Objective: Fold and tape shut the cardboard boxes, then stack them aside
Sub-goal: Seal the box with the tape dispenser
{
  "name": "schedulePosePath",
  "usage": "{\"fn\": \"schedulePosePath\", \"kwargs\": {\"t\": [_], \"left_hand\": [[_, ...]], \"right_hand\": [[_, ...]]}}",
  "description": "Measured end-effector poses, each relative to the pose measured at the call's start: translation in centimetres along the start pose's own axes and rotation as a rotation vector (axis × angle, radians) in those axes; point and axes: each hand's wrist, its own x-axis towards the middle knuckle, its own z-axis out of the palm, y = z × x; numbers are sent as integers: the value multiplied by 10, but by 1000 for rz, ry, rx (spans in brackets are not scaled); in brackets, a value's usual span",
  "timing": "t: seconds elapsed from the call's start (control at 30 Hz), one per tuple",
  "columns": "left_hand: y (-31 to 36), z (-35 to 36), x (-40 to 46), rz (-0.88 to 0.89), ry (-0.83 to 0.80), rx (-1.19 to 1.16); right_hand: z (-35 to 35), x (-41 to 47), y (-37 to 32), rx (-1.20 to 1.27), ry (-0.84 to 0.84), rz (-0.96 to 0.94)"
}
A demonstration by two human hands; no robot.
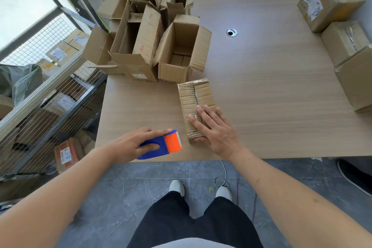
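Cardboard box [196,104] lies flaps-closed near worktop [271,86] front edge, long axis running away from person. Right hand [215,129] presses flat on near end, thumb hooked under, seemingly. Left hand [136,143] grips tape dispenser [163,145] just left of box.

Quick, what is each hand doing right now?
Left hand: grips the tape dispenser.
Right hand: fingers straight on the closed box, thumb at its near end.
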Motion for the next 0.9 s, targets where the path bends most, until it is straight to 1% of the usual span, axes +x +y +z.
{"fn": "schedulePosePath", "kwargs": {"t": [0.07, 0.13, 0.3, 0.37, 0.47, 0.57, 0.7, 0.77, 0.83, 0.9], "left_hand": [[0, 1, -3, -2, 0, -5], [2, 1, -2, -12, 1, -1], [-5, 1, -14, -25, -7, 16], [-6, 3, -20, -44, 4, -1], [1, 6, -18, -72, 45, 40], [10, 12, -10, -110, 79, 95], [19, 18, 1, -202, 54, 155], [22, 19, 7, -255, 25, 117], [24, 20, 12, -288, 20, 43], [21, 21, 16, -310, 19, 22]], "right_hand": [[-2, 0, 0, 16, -11, -11], [-4, 0, 1, 24, -57, -16], [-8, 2, 1, 43, -122, 9], [-11, 2, 0, 49, -140, 20], [-18, 5, -2, 56, -193, 39], [-25, 12, -13, 78, -258, 112], [-21, 24, -40, 43, -218, 201], [-15, 27, -49, 24, -198, 211], [-11, 27, -54, 19, -173, 208], [-12, 25, -54, 31, -164, 231]]}}
